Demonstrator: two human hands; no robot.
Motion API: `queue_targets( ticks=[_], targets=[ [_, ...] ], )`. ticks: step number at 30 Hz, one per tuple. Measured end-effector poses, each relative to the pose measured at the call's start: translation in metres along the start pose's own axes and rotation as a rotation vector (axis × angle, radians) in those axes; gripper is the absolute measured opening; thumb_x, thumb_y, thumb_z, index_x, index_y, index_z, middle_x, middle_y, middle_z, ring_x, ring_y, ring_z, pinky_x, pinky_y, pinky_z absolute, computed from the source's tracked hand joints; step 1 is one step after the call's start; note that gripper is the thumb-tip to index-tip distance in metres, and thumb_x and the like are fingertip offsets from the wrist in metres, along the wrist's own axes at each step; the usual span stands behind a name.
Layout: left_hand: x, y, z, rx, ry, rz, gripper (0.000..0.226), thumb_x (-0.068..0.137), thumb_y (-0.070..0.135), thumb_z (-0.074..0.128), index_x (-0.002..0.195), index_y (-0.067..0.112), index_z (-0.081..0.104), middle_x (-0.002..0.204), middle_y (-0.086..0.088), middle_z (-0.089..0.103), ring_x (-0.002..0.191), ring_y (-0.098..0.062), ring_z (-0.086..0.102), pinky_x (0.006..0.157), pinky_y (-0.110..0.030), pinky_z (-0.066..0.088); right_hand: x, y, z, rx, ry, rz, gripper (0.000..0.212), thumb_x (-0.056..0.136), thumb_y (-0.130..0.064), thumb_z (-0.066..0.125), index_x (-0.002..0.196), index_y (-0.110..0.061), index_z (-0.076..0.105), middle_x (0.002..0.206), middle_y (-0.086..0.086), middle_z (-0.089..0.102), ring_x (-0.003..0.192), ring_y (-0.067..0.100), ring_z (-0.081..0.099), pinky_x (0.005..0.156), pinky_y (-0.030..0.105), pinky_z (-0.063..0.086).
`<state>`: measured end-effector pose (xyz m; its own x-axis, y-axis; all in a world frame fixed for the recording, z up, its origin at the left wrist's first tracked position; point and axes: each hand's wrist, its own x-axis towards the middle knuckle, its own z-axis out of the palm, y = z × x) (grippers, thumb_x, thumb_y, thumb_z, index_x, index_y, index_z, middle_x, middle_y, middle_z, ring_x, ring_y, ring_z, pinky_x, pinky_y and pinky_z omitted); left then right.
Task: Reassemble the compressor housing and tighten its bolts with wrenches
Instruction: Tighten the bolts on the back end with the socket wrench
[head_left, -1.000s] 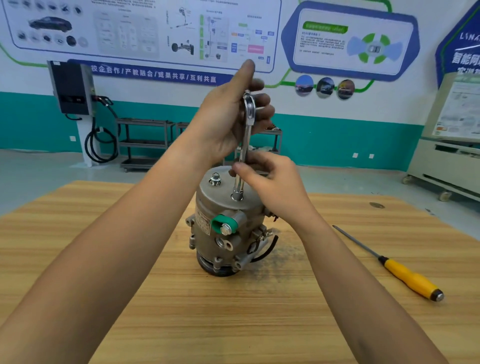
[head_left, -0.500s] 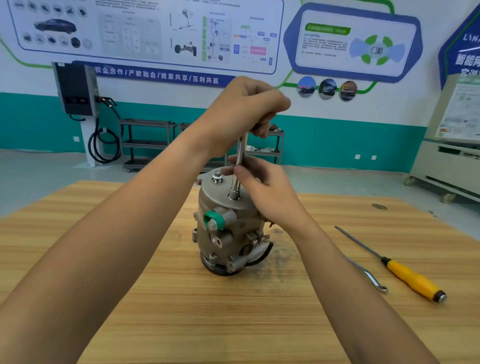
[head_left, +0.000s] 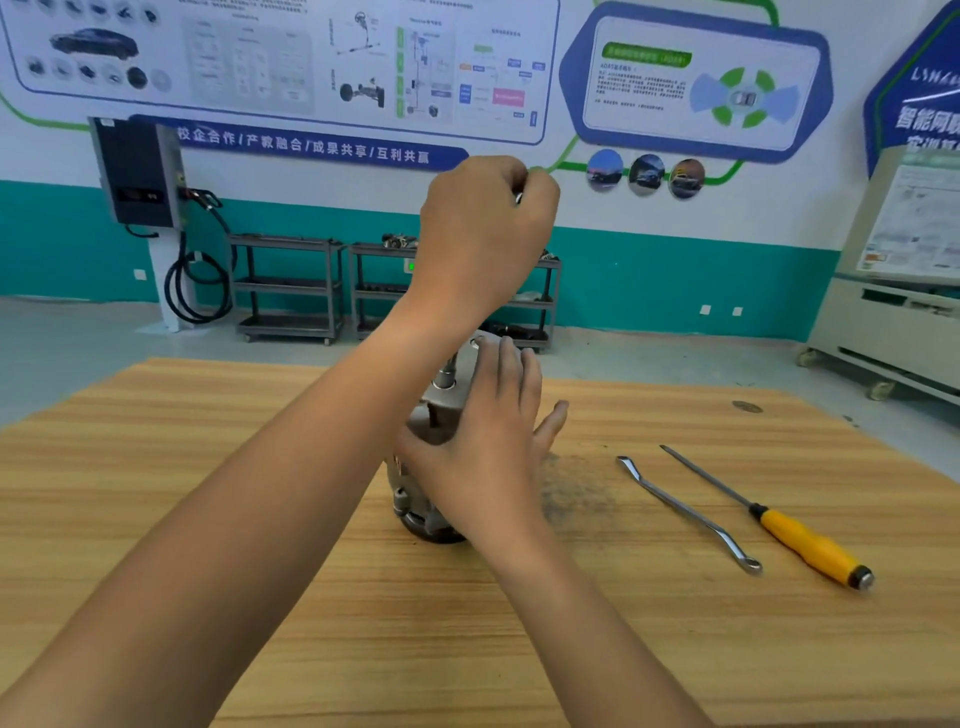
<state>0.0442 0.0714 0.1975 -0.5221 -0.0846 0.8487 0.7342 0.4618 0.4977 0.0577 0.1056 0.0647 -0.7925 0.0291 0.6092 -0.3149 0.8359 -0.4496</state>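
Currently the compressor housing (head_left: 410, 504) stands upright at mid-table (head_left: 234, 467), the left hand (head_left: 488, 234) at its twelve o'clock clenched round the top of a socket wrench (head_left: 447, 375) seated on it, the right hand (head_left: 483, 447) pressing flat-fingered against its side, and a spare wrench (head_left: 685, 512) and screwdriver (head_left: 810, 540) lying at three o'clock.

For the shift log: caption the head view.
Left hand grips the wrench atop the compressor; right hand rests against it.
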Motion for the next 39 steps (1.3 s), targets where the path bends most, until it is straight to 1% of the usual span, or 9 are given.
queue_targets(
  ticks=[3,8,12,15,18,23,29,34,39],
  targets=[
    [-0.003,0.003,0.003,0.0,-0.001,0.016,0.053,0.096,0.026,0.048,0.049,0.016,0.025,0.046,0.001,0.02,0.046,-0.014,0.02,0.053,-0.032,0.018,-0.003,-0.006,0.003,0.023,-0.001,-0.013,0.111,0.062,-0.075,0.032,0.149,-0.016,-0.004,0.157,-0.001,-0.009,0.136,0.008,-0.024,0.107,0.055,-0.018],
    [-0.007,0.008,0.004,-0.05,-0.026,0.026,0.054,0.089,0.032,0.059,0.048,0.015,0.028,0.045,0.001,0.024,0.048,-0.013,0.022,0.055,-0.029,0.024,-0.007,0.012,0.002,0.106,-0.007,0.104,0.113,0.068,-0.067,0.058,0.148,-0.022,-0.008,0.156,-0.004,-0.018,0.14,0.014,-0.024,0.109,0.052,-0.016],
    [-0.003,0.007,0.003,-0.092,-0.107,0.015,0.039,0.086,0.015,0.056,0.055,-0.003,0.043,0.05,0.0,0.021,0.051,-0.011,0.019,0.055,-0.029,0.02,-0.007,0.032,-0.015,0.479,-0.119,0.266,0.125,0.059,-0.055,0.076,0.149,-0.027,-0.005,0.158,-0.008,0.0,0.143,0.014,0.004,0.117,0.046,0.01],
    [-0.001,0.007,0.001,-0.112,-0.155,-0.001,0.03,0.084,0.008,0.054,0.057,0.0,0.043,0.053,0.001,0.018,0.052,-0.01,0.015,0.054,-0.029,0.017,0.0,0.044,-0.027,0.686,-0.213,0.304,0.119,0.054,-0.033,0.086,0.148,-0.026,0.013,0.141,-0.012,0.036,0.126,0.007,0.034,0.101,0.029,0.033],
    [0.002,0.004,0.001,-0.14,-0.186,-0.017,0.032,0.083,0.008,0.054,0.054,0.004,0.041,0.044,0.008,0.016,0.047,-0.008,0.015,0.051,-0.027,0.017,0.009,0.053,-0.031,0.702,-0.257,0.23,0.08,0.047,-0.028,0.083,0.117,-0.025,0.044,0.12,-0.012,0.053,0.111,0.01,0.053,0.09,0.033,0.048],
    [0.005,0.0,0.004,-0.166,-0.177,-0.014,0.045,0.083,0.006,0.054,0.049,0.017,0.026,0.042,0.008,0.015,0.046,-0.008,0.016,0.049,-0.026,0.015,0.022,0.065,-0.039,0.716,-0.354,0.077,0.059,0.048,-0.022,0.078,0.091,-0.04,0.041,0.103,-0.025,0.049,0.077,-0.031,0.046,0.056,-0.003,0.037],
    [0.008,-0.003,0.012,-0.165,-0.144,0.023,0.039,0.084,0.006,0.054,0.053,0.01,0.031,0.051,0.002,0.015,0.048,-0.01,0.014,0.053,-0.029,0.014,0.04,0.081,-0.04,0.676,-0.465,0.007,0.085,0.049,-0.021,0.074,0.125,-0.033,0.038,0.113,-0.032,0.043,0.11,-0.009,0.044,0.084,0.008,0.037],
    [0.014,-0.002,0.018,-0.12,-0.159,0.025,0.047,0.087,0.01,0.054,0.052,0.016,0.023,0.051,0.001,0.014,0.048,-0.01,0.014,0.055,-0.03,0.015,0.046,0.09,-0.046,0.651,-0.541,0.009,0.066,0.054,-0.013,0.07,0.101,-0.049,0.041,0.1,-0.046,0.045,0.096,-0.029,0.044,0.076,-0.003,0.037],
    [0.018,-0.002,0.026,-0.024,-0.11,0.043,0.051,0.091,0.017,0.052,0.051,0.016,0.022,0.051,-0.002,0.015,0.051,-0.015,0.016,0.057,-0.03,0.016,0.057,0.09,-0.057,0.561,-0.646,0.04,0.11,0.052,-0.021,0.069,0.149,-0.024,0.018,0.15,-0.009,0.027,0.137,0.007,0.025,0.105,0.024,0.03]
  ],
)
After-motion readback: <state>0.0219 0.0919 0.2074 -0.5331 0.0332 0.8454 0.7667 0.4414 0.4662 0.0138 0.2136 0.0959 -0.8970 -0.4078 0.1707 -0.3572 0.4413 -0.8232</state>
